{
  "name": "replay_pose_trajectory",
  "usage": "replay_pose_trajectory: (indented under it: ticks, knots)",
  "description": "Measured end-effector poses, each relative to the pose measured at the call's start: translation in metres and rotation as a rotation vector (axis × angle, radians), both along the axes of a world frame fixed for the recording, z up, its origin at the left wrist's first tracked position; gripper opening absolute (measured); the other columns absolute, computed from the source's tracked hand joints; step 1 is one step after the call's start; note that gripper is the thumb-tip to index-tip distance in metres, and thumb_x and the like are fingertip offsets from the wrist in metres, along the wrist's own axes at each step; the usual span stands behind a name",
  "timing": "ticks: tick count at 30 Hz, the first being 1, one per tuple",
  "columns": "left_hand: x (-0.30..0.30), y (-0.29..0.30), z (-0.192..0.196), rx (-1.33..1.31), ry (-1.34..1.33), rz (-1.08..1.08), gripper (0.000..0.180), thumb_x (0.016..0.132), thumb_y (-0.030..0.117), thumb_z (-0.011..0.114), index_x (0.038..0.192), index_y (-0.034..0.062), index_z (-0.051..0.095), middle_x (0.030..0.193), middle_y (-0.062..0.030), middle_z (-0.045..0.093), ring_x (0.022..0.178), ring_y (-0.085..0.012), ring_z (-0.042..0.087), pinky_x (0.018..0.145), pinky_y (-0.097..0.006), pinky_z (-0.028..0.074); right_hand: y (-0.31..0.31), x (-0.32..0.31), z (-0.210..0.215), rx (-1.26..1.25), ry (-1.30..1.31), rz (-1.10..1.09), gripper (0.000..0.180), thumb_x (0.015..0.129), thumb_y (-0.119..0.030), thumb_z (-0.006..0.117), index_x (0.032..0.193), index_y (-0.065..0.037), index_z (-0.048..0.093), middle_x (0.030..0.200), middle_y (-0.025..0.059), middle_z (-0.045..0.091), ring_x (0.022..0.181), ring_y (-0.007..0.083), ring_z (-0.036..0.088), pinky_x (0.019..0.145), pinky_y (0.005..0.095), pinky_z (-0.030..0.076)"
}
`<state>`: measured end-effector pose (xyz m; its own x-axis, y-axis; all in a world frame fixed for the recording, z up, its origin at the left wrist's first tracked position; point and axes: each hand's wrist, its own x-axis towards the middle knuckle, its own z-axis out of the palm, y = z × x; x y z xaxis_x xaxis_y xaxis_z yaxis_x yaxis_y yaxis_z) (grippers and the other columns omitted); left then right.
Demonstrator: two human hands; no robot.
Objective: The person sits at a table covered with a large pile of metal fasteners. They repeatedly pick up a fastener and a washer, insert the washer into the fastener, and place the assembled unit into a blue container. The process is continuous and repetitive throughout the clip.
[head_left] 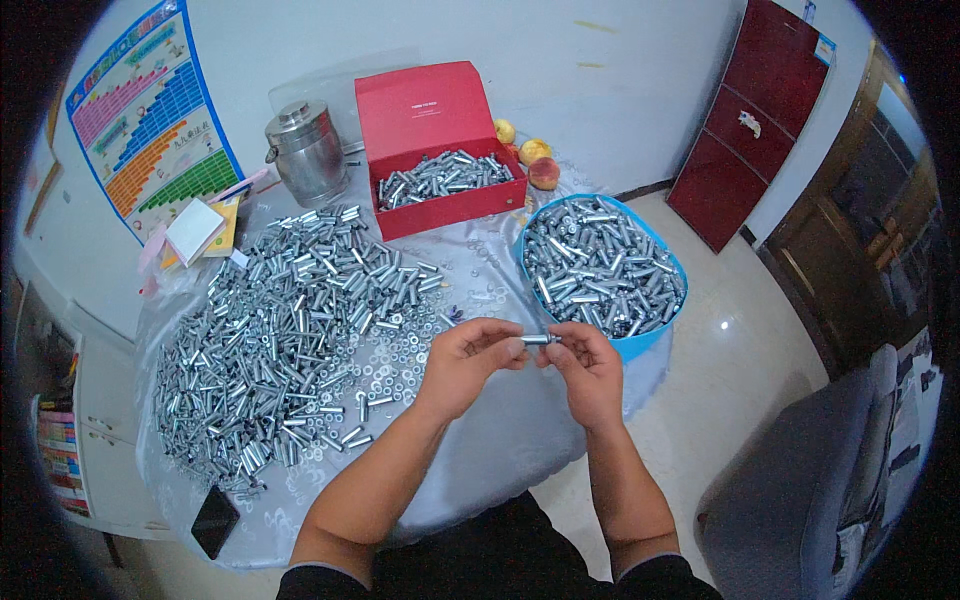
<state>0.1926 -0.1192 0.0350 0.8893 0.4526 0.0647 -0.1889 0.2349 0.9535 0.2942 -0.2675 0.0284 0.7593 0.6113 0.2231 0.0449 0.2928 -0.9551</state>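
Note:
A short, shiny metal sleeve (536, 340) lies level between my two hands, above the near right part of the table. My left hand (462, 365) pinches its left end with thumb and forefinger. At the other end, my right hand (588, 372) grips it between thumb and fingertips; whether a small washer or nut is there too, I cannot tell. A large heap of similar metal sleeves (290, 330) spreads to the left of my hands, with loose washers (400, 365) along its right edge. Just beyond my right hand stands a blue tub (640, 346) full of metal sleeves.
An open red box (455, 214) with more metal pieces stands at the back, beside a lidded steel canister (303, 150) and several fruits (535, 152). A black phone (214, 522) lies at the table's near left edge. A grey chair (785, 480) is at right.

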Motion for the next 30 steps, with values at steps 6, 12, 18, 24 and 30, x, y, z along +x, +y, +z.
replay_pose_trajectory:
  ticks: [6, 12, 18, 24, 30]
  knots:
    - [0.007, -0.007, 0.006, -0.138, 0.063, -0.02, 0.02, 0.088, 0.006, 0.066, 0.104, -0.0051, 0.066, 0.09, -0.0134, 0.069, 0.078, -0.0194, 0.068, 0.071, -0.03, 0.058, -0.014, 0.0, 0.011, -0.099, 0.012, -0.016, 0.022, 0.087, -0.001, 0.065, 0.108, 0.004, 0.061, 0.094, 0.0107, 0.067, 0.086, 0.017, 0.066, 0.077, 0.0295, 0.054]
    - [0.007, -0.009, 0.002, -0.056, -0.018, -0.011, 0.019, 0.089, 0.008, 0.065, 0.103, -0.0047, 0.066, 0.087, -0.0136, 0.069, 0.074, -0.0193, 0.068, 0.067, -0.03, 0.057, -0.016, 0.005, 0.009, -0.097, -0.074, -0.013, 0.024, 0.085, -0.003, 0.069, 0.107, 0.002, 0.063, 0.092, 0.0107, 0.068, 0.08, 0.0159, 0.066, 0.072, 0.0292, 0.053]
    - [0.002, -0.004, 0.009, -0.187, 0.0, -0.077, 0.013, 0.088, 0.006, 0.064, 0.097, -0.003, 0.065, 0.082, -0.0132, 0.068, 0.068, -0.0208, 0.068, 0.061, -0.031, 0.057, -0.022, 0.014, 0.038, -0.397, -0.721, -0.06, 0.019, 0.082, -0.009, 0.07, 0.1, -0.004, 0.068, 0.084, 0.0079, 0.068, 0.071, 0.0164, 0.065, 0.063, 0.03, 0.05]
    - [0.009, -0.002, 0.008, -0.153, -0.031, -0.089, 0.014, 0.089, 0.009, 0.065, 0.097, -0.0026, 0.065, 0.082, -0.013, 0.068, 0.068, -0.0203, 0.067, 0.061, -0.032, 0.057, -0.02, 0.017, 0.034, -0.304, -0.47, -0.003, 0.016, 0.085, -0.009, 0.068, 0.098, 0.001, 0.066, 0.076, 0.0086, 0.067, 0.064, 0.0143, 0.064, 0.058, 0.0272, 0.05]
    - [0.026, -0.012, 0.007, -0.207, 0.054, 0.009, 0.022, 0.092, 0.016, 0.063, 0.104, -0.0031, 0.064, 0.087, -0.0142, 0.068, 0.072, -0.0206, 0.068, 0.065, -0.031, 0.057, -0.009, 0.028, 0.029, -0.199, -0.146, -0.113, 0.014, 0.088, -0.006, 0.064, 0.098, 0.001, 0.066, 0.076, 0.0054, 0.066, 0.064, 0.0113, 0.062, 0.059, 0.0255, 0.05]
